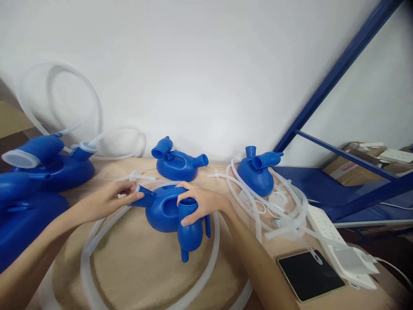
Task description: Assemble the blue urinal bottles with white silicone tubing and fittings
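A blue plastic container (pixel 163 215) with a handle opening lies in the middle of the table. My left hand (pixel 124 194) pinches a pale rim at the mouth of its left spout. Around a blue funnel-shaped piece (pixel 190 234) at the container's right side, my right hand (pixel 196 202) is closed, with its wide mouth up and its narrow ribbed end pointing down. A clear tube (pixel 213 258) loops on the table around and beneath the container.
Two more blue containers (pixel 177 167) (pixel 256 174) stand near the wall, with others (pixel 64 170) at left. Coiled tubes (pixel 258 211), a black-screened tablet (pixel 309 273) and a white power strip (pixel 329 232) lie at right. A blue metal frame (pixel 329 82) rises behind.
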The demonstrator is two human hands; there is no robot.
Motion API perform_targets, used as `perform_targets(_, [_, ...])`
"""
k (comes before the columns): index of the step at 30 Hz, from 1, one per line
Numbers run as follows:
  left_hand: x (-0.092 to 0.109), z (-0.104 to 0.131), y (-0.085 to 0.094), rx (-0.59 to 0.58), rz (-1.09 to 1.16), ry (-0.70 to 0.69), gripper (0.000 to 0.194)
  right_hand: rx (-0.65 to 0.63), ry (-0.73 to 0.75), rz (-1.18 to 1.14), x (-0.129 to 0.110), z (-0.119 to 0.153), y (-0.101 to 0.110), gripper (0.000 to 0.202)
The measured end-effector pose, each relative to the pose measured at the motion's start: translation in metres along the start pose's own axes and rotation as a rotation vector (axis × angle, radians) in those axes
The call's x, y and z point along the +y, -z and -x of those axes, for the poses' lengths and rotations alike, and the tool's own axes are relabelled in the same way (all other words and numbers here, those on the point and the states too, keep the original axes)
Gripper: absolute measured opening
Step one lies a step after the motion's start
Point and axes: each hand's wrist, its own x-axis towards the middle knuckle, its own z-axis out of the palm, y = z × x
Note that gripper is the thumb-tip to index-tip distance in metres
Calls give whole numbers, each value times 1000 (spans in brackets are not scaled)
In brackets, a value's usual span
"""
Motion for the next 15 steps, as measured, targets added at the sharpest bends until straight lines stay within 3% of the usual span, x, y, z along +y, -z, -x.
perform_targets(11, [-9,-5,-6,16,174,77,54,5,-13,21,-2,0,-1,58])
perform_targets(15, [-3,-8,-2,-59,230,91,53,27,27,34,-3,0,-3,53])
